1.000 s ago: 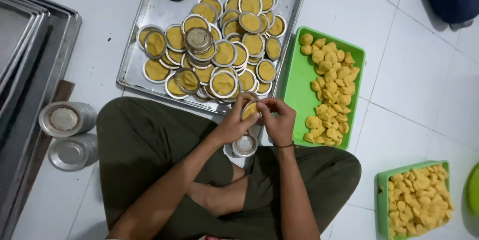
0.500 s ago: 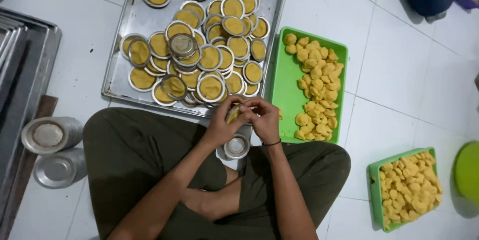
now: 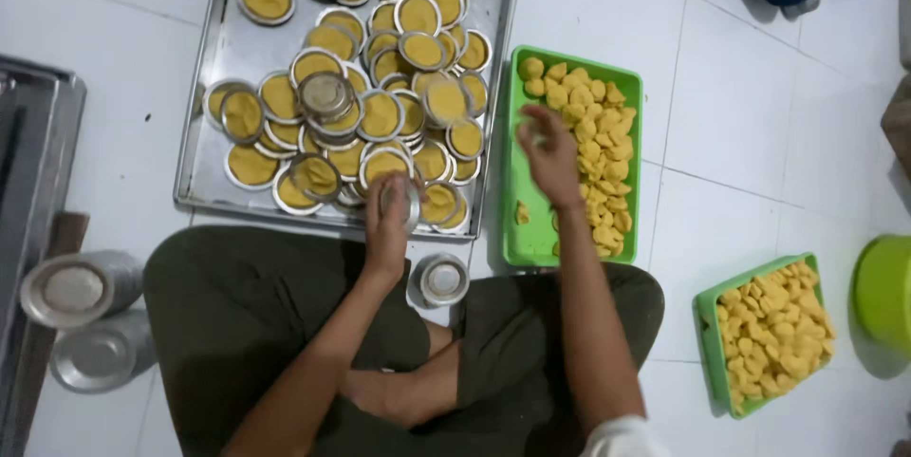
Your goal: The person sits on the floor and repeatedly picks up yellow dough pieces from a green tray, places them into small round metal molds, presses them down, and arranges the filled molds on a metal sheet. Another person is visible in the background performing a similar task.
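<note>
Head view, looking down on a person seated cross-legged on a white tiled floor (image 3: 740, 134).

Left hand (image 3: 391, 215): fingers curled round one small round tin (image 3: 410, 203), held at the near edge of the steel tray (image 3: 213, 106). What the tin holds I cannot tell.

Right hand (image 3: 548, 149): over the green tray (image 3: 520, 229), fingers loosely bent and drawn together above the dough pieces (image 3: 598, 144); whether it pinches a piece I cannot tell, the hand is blurred.

Counts:
- Steel tray: one, carrying about thirty-five filled tins (image 3: 380, 87), overlapping, yellow filling; exact count not possible. One short stack of empty tins (image 3: 325, 94) sits among them.
- Green trays: two. Nearer one beside the steel tray, roughly forty dough pieces. Second tray (image 3: 710, 343) well apart at the right, similarly full.
- Empty tin stack (image 3: 443, 279): one, on the floor between the knees.
- Tin stacks (image 3: 81, 288) at the left: two, beside dark stacked trays (image 3: 33, 134).
- Green bowl (image 3: 883, 291): one, at the right edge.
</note>
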